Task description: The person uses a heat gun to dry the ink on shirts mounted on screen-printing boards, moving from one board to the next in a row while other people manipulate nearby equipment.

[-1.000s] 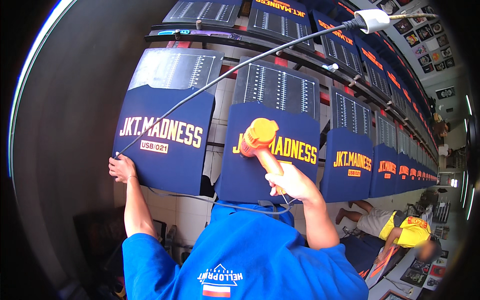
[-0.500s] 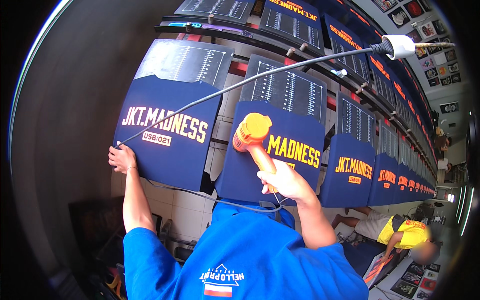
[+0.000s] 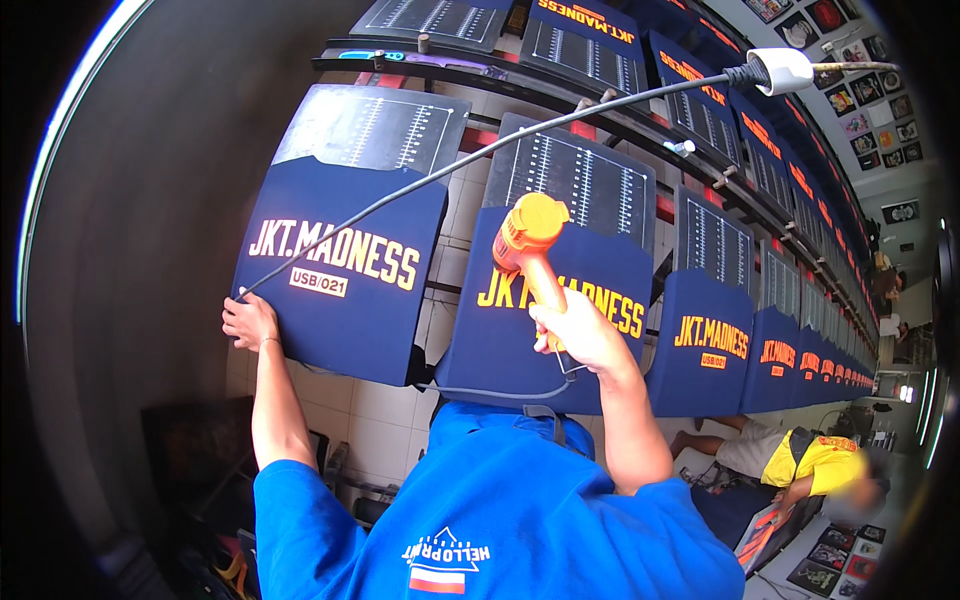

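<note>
My right hand (image 3: 585, 330) is wrapped round the handle of an orange hand-held dryer (image 3: 532, 228). The dryer is held above the second navy shirt (image 3: 510, 360), in front of its yellow lettering. At the left, my left hand (image 3: 250, 322) is closed on a grey power cable (image 3: 400, 192) by the lower left edge of the first navy shirt (image 3: 335, 215), which has cream and orange lettering. Both shirts lie flat on dark boards with white ruler marks, such as the nearest board (image 3: 350, 120).
The cable slants overhead to a white socket (image 3: 785, 70); a lower cord (image 3: 500, 392) hangs by my waist. More shirts on boards (image 3: 710, 340) run off to the right, with a black rail (image 3: 470, 80) behind. A person in a yellow shirt (image 3: 815, 470) is at the lower right.
My right hand has carried the dryer right and slightly farther away, uncovering more of the second shirt's lettering. My left hand stays on the cable.
</note>
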{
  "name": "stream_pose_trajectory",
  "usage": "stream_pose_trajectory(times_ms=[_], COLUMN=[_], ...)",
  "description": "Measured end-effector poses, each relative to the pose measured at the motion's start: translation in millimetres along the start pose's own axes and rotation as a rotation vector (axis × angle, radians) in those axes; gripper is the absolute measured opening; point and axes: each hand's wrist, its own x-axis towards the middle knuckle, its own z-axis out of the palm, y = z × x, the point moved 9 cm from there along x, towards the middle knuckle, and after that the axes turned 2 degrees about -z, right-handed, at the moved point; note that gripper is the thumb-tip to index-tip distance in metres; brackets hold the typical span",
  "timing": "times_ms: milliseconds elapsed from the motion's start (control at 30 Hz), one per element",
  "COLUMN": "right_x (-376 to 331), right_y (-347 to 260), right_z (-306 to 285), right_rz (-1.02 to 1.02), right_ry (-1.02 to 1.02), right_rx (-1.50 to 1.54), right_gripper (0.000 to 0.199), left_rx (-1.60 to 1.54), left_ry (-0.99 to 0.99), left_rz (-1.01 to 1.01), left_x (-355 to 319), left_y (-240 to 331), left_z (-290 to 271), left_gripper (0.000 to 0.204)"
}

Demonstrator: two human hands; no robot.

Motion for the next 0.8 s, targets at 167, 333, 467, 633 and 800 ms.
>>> stream_pose_trajectory(times_ms=[167, 333, 467, 633, 800], right_x=[-17.3, -49.3, -86.7, -103.7, -102.6], right_y=[8.3, 32.7, 45.7, 57.0, 55.5], right_z=[13.4, 0.7, -30.7, -46.9, -43.9], right_rz=[0.021, 0.102, 0.072, 0.090, 0.081], right_ry=[-0.120, -0.104, 0.103, 0.072, 0.085], right_rx=[0.021, 0.090, 0.092, 0.167, 0.120], right_gripper=[0.020, 0.019, 0.020, 0.021, 0.021], left_rx=[0.007, 0.004, 0.008, 0.008, 0.018], left_ry=[0.003, 0.002, -0.006, -0.008, -0.021], left_rz=[-0.005, -0.010, -0.008, -0.012, -0.011], left_x=[0.6, 2.0, 0.7, 3.0, 2.6], left_y=[0.7, -3.2, -1.3, -4.6, -3.3], left_z=[1.1, 2.4, 1.7, 6.5, 7.4], left_gripper=[0.053, 0.054, 0.054, 0.054, 0.054])
